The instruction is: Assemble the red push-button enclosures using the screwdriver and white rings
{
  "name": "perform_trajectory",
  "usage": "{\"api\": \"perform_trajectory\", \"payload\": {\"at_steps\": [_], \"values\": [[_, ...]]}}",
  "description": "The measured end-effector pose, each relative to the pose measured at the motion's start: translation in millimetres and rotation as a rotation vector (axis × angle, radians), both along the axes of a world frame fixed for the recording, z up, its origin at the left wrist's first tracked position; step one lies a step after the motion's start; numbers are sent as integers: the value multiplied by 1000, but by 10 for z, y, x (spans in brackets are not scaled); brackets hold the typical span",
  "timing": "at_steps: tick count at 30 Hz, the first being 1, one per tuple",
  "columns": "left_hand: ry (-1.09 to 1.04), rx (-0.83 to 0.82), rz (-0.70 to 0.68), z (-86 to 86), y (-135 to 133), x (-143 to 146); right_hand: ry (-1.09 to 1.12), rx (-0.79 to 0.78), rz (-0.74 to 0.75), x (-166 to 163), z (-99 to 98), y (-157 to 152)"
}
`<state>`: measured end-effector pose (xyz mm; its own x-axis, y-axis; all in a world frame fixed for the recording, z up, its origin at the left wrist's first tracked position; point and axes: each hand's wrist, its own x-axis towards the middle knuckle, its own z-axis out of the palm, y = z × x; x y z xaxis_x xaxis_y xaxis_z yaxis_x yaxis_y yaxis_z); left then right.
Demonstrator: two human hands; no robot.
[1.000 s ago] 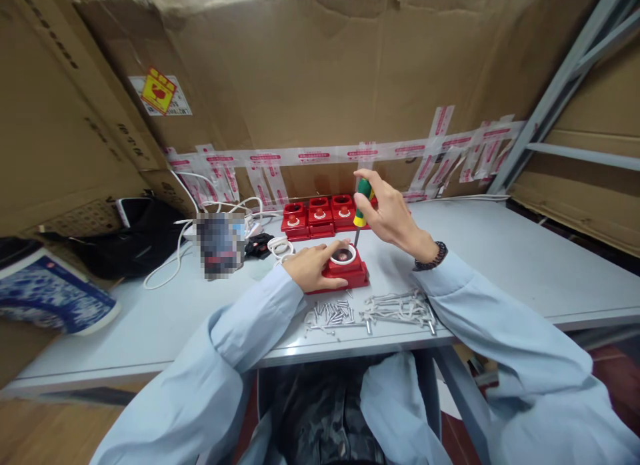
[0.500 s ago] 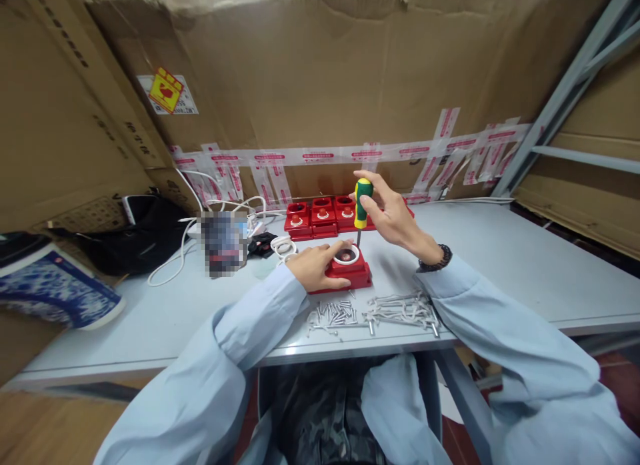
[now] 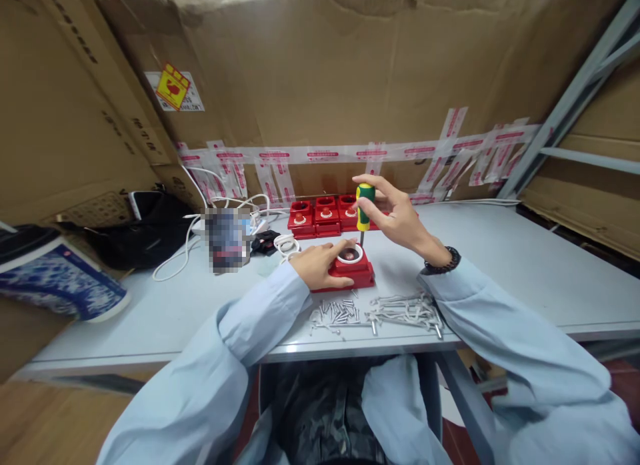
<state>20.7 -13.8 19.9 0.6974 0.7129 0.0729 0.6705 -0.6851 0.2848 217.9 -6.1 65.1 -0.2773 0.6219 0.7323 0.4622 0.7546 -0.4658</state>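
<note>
A red box-shaped housing (image 3: 361,276) with a white ring around a dark round opening lies on the table. My left hand (image 3: 320,266) grips its left side, thumb along the front and fingers over the top. In my right hand (image 3: 397,215) is a screwdriver (image 3: 366,207) with a green and yellow handle. It stands upright, its shaft down at the far edge of the housing by the ring; the tip is hidden. Just in front lie a heap of silver screws (image 3: 340,311) and a bundle of metal rods with white cords (image 3: 403,313).
Several similar red housings (image 3: 326,219) with round buttons stand in a row at the back. White cables (image 3: 240,201), a black bag (image 3: 145,235) and a blue and white cup (image 3: 65,278) are on the left. A cardboard wall (image 3: 320,71) closes off the back.
The whole view has shifted slightly to the right. My right hand's fingers have changed slightly around the screwdriver handle; my left hand keeps its grip on the housing.
</note>
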Motion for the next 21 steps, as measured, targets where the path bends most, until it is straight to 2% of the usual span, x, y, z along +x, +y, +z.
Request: {"api": "perform_trajectory", "payload": {"at_steps": [4, 6, 9, 11, 18, 21], "values": [[13, 10, 6, -5, 0, 0, -17, 144, -237, -3, -16, 28], [19, 11, 7, -6, 0, 0, -39, 104, -194, 29, -11, 31], [29, 2, 11, -6, 1, -1, -47, -36, 1, 108, 21, 31], [29, -1, 13, -5, 2, -1, -82, -67, 58, 138, 45, 29], [26, 9, 10, -11, 9, -1, -146, 128, -226, 35, -9, 34], [17, 17, 5, -15, 11, -1, -157, 131, -219, 42, -42, 42]]}}
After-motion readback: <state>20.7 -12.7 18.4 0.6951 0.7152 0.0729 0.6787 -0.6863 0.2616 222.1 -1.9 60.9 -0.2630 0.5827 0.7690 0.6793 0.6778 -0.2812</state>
